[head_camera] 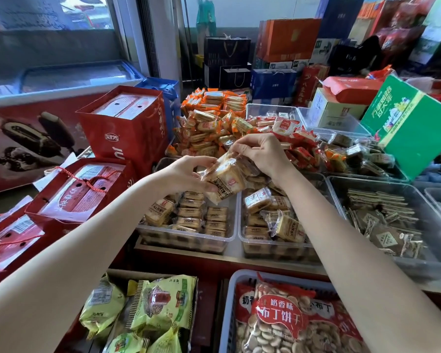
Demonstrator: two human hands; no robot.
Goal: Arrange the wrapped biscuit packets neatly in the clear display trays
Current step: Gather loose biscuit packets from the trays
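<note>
Both hands hold a bunch of clear-wrapped biscuit packets [224,178] in the air above two clear display trays. My left hand [189,174] grips the bunch from the left, and my right hand [261,151] pinches the wrappers at the top right. The left tray [189,238] holds packets lying in fairly tidy rows. In the right tray [273,247] the packets lie loose and tilted, among them one standing askew [287,226].
A clear tray of dark flat packets [382,217] sits to the right. Orange packets [211,123] are heaped behind. Red gift boxes [124,123] stand at left, a green carton [413,128] at right. Below are green snack bags [161,301] and a basket of red biscuit bags [285,317].
</note>
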